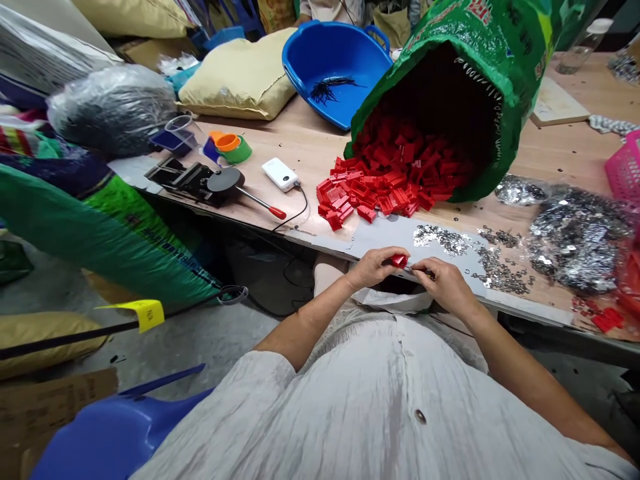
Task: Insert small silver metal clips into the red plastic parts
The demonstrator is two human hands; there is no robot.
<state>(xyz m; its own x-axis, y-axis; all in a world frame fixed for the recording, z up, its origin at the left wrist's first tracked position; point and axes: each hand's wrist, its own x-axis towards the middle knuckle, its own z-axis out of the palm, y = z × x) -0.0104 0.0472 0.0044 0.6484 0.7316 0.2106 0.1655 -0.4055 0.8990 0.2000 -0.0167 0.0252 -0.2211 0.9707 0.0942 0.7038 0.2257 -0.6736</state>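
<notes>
Between the thumb and fingers of my left hand (pixel 374 268) is a small red plastic part (pixel 399 261), held just past the table's front edge. My right hand (pixel 440 279) is closed in a pinch around a thin tool (pixel 411 268), whose tip points at the red part; its exact kind is too small to make out. Above my hands, a heap of red plastic parts (pixel 385 183) spills from the mouth of a green woven sack (pixel 515 113). Small shiny metal pieces (pixel 443 239) lie scattered on a grey sheet (pixel 380 233) right beside my hands.
A blue basin (pixel 295 63) with black strands stands behind. Leftward are a lever-handled metal device (pixel 225 183), a white power bank (pixel 280 175) with a cable, and a cream sack (pixel 240 77). A clear bag of metal pieces (pixel 575 240) and a pink basket (pixel 625 167) sit rightward.
</notes>
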